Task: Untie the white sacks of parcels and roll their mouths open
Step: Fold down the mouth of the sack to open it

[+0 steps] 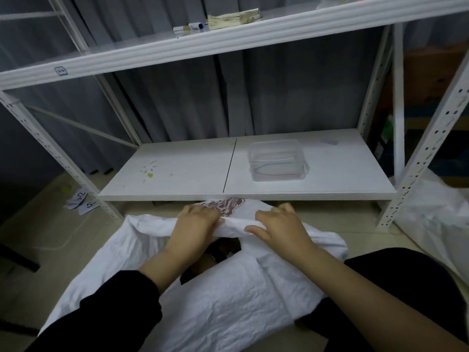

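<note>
A white sack (pixel 228 295) lies on the floor just near of a white metal shelf rack (pixel 416 158), its far end touching the edge of the lower shelf (pixel 177 171). Its mouth gapes a little, showing a dark opening (pixel 223 247) with contents too dim to make out. Both hands are on the far rim of that mouth. The left hand (pixel 195 222) curls its fingers over the bunched fabric. The right hand (pixel 276 224), just beside it, pinches a fold between its thumb and fingers. A reddish-brown print (pixel 225 203) shows on the sack just far of the hands.

On the lower shelf, right of its centre seam, sits a clear plastic box (pixel 278 160) holding thin coloured bands. A marker (pixel 196 25) and a wad of paper (pixel 233 19) lie on the upper shelf. Numbered paper slips (pixel 81 199) lie on the floor at left, and a second white sack (pixel 431 212) lies at right.
</note>
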